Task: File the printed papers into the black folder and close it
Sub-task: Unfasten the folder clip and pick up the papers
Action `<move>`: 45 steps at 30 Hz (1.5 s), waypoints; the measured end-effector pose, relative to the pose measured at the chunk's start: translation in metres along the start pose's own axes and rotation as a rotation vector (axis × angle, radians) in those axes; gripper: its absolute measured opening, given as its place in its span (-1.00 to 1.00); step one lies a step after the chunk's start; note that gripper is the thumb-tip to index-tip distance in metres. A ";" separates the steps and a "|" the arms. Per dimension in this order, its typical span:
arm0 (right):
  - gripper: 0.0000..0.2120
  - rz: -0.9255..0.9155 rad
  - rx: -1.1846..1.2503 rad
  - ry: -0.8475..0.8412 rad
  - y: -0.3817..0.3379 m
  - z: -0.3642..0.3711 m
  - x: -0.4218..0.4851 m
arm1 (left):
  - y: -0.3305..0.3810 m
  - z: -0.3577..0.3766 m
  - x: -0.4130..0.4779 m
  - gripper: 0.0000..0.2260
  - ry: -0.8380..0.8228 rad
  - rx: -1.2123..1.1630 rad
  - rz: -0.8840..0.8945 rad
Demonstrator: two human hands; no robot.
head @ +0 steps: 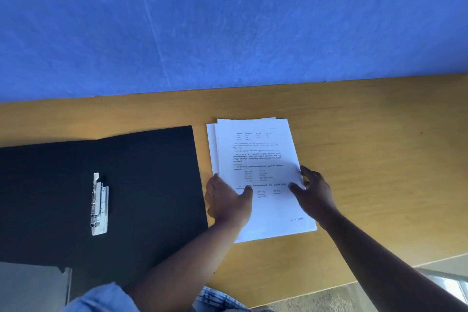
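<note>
A black folder [141, 180] lies open and flat on the left of the wooden desk, with a silver metal clip mechanism [99, 204] on its inner face. To its right lies a slightly fanned stack of printed papers [258, 152], text side up. My left hand [226, 200] rests at the stack's left edge, thumb on top of the top sheet. My right hand [315, 191] is at the stack's right edge, fingers spread and touching the paper. The stack lies flat on the desk under both hands.
The wooden desk [367, 139] butts against a blue wall [228, 20] at the back. Its near edge runs diagonally at lower right, with floor beyond. A grey surface [30, 286] shows at bottom left, and denim clothing at the bottom.
</note>
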State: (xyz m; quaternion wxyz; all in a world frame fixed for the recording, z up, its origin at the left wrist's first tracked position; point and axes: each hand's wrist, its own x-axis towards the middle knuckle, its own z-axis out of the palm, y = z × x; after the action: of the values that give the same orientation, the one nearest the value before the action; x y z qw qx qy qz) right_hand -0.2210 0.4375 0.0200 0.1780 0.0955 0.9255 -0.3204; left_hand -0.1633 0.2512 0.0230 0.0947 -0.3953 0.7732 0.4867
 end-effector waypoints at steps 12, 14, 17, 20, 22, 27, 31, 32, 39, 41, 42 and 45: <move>-0.42 -0.035 0.027 -0.038 -0.005 0.003 -0.007 | 0.002 -0.032 0.036 -0.72 -0.085 -0.409 -0.236; -0.38 -0.041 -0.013 -0.051 -0.006 0.003 -0.008 | 0.004 -0.030 0.036 -0.76 -0.135 -0.368 -0.221; -0.32 -0.050 -0.075 -0.069 -0.005 0.004 -0.009 | 0.010 -0.027 0.031 -0.76 -0.147 -0.275 -0.193; -0.29 -0.054 -0.112 -0.081 -0.005 0.004 -0.010 | 0.013 -0.028 0.027 -0.67 -0.138 -0.286 -0.154; -0.29 -0.060 -0.128 -0.084 -0.005 0.004 -0.010 | 0.015 -0.029 0.028 -0.66 -0.177 -0.405 -0.164; -0.29 -0.061 -0.145 -0.079 -0.003 0.006 -0.012 | 0.014 -0.039 0.028 -0.75 -0.355 -0.466 -0.195; -0.30 -0.069 -0.164 -0.061 -0.005 0.009 -0.015 | 0.004 -0.045 0.024 -0.79 -0.395 -0.320 0.018; -0.30 -0.074 -0.179 -0.065 -0.006 0.009 -0.016 | 0.002 -0.046 0.022 -0.82 -0.403 -0.287 0.047; -0.38 0.065 0.163 -0.019 -0.016 -0.007 -0.017 | -0.010 -0.069 0.009 -0.73 -0.450 -0.396 0.091; -0.46 0.148 0.404 -0.088 -0.026 -0.015 -0.029 | -0.020 -0.082 0.007 -0.72 -0.451 -0.467 0.065; -0.56 0.185 0.529 -0.177 -0.033 -0.018 -0.037 | -0.025 -0.090 0.006 -0.72 -0.466 -0.516 0.052; -0.75 0.146 0.668 -0.440 -0.054 -0.019 -0.063 | -0.036 -0.116 -0.001 -0.72 -0.520 -0.620 0.040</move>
State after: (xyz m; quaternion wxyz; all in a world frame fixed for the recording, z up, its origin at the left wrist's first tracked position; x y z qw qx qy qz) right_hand -0.1842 0.4037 0.0881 0.3532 0.1428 0.7012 -0.6027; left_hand -0.1095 0.1484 0.0578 0.1536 -0.2536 0.5478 0.7823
